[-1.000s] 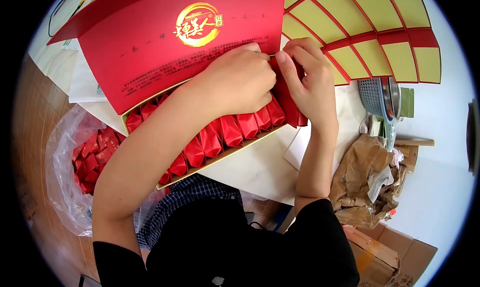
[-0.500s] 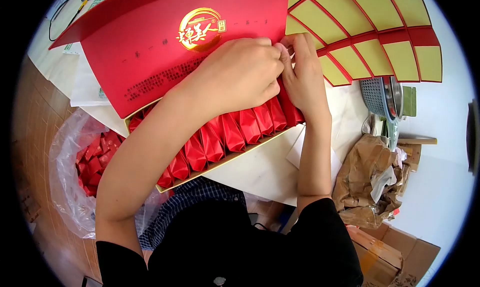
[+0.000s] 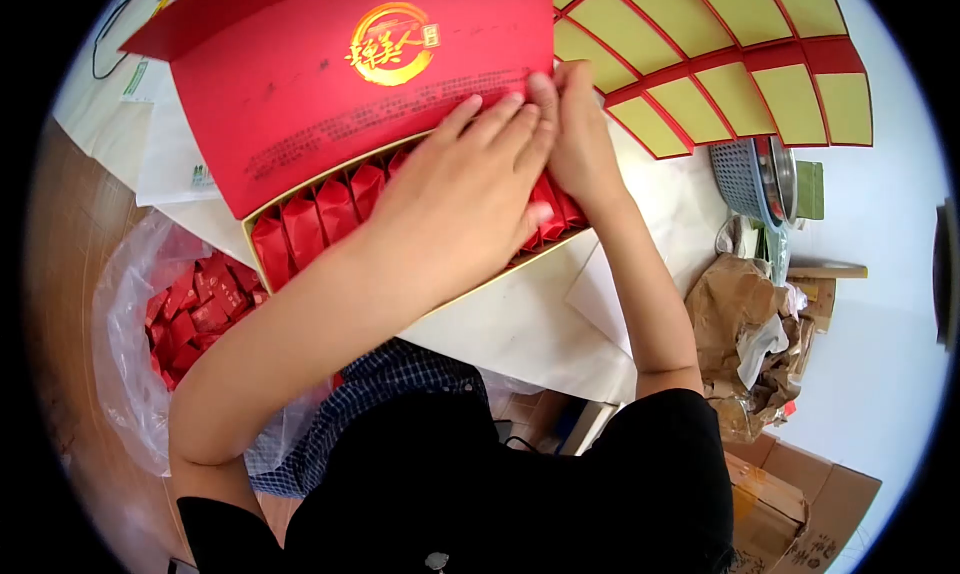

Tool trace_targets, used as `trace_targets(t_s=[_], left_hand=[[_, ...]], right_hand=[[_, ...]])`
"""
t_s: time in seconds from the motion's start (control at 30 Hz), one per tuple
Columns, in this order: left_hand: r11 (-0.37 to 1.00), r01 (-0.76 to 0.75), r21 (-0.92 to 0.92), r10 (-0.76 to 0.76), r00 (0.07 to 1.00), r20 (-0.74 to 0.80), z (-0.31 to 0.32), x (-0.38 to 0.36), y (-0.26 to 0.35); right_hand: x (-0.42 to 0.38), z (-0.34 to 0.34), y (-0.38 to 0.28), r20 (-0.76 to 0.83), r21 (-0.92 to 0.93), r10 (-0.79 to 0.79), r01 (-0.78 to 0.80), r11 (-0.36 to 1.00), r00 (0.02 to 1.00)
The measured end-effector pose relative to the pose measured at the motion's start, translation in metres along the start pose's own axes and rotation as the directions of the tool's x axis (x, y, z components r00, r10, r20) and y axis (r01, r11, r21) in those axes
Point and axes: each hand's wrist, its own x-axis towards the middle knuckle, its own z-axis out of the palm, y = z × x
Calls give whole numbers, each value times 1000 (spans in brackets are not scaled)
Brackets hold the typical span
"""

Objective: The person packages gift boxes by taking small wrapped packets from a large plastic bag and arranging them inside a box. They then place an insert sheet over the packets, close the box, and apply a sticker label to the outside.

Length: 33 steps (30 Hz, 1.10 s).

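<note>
A red gift box (image 3: 300, 114) with a gold emblem inside its raised lid lies open on the table. A row of shiny red foil packets (image 3: 304, 226) stands in its tray. My left hand (image 3: 475, 189) lies stretched out across the packets, palm down and slightly blurred, hiding the middle of the row. At the box's right end, my right hand (image 3: 580, 139) rests against the last packets, its thumb and forefinger pointing up and a little apart. The fingertips of the two hands nearly meet, and nothing shows in either.
Left of the table, a clear plastic bag (image 3: 125, 344) holds many red packets (image 3: 200, 309). Several yellow-and-red boxes (image 3: 720, 34) stand at the back right. Beyond them are a grey basket (image 3: 738, 182), crumpled brown paper (image 3: 730, 314) and cardboard boxes (image 3: 790, 494). White paper (image 3: 600, 299) lies near the table edge.
My left hand has uncurled and moved down-left, flattening over the packets. My right hand's pinch has loosened and shifted slightly left. The packets at the row's left end now show.
</note>
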Motion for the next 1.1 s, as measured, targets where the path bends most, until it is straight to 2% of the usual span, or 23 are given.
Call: trace_targets(t_s=[0.07,0.13,0.2,0.27,0.3,0.37,0.4,0.47,0.5,0.53,0.6,0.97,1.1], left_hand=[[996,-90,-22,89,995,-53,15,-8,4],[993,-99,-58,96,993,-66,29,-9,-1],[990,-137,-5,138,990,19,29,-9,-4],[990,-136,28,135,990,35,30,-8,-4],[991,-131,15,130,991,41,31,-8,-4],[992,-125,1,125,990,59,28,-6,-2],[989,-147,-2,146,988,55,27,-6,-2],[992,-129,9,128,990,57,28,-6,-3],[992,-122,10,121,991,60,27,-6,-3],[991,-131,7,130,990,54,28,-6,-3],[991,-136,18,135,990,37,29,-7,-4],[989,-150,3,150,988,28,24,-10,-6],[988,-156,-5,156,988,22,23,-10,-6]], right_hand=[[1,-1,8,-48,229,154,-139,964,987],[-3,-4,10,-38,268,212,-194,944,977],[-8,-9,20,-66,359,214,-177,916,975],[-25,-30,32,-121,429,319,-240,871,940],[-36,-39,37,-222,411,395,-281,867,892],[-73,-58,59,-338,259,395,-319,912,854],[-95,-65,63,-366,134,441,-423,896,819],[-136,-72,53,-386,-138,426,-508,850,818],[-157,-71,56,-416,-252,342,-469,847,842],[-175,-66,59,-424,-258,340,-471,844,840],[-197,-58,57,-434,-471,90,-311,826,896],[-205,-55,47,-491,-366,159,-368,855,857],[-207,-61,37,-501,-413,66,-305,858,863]])
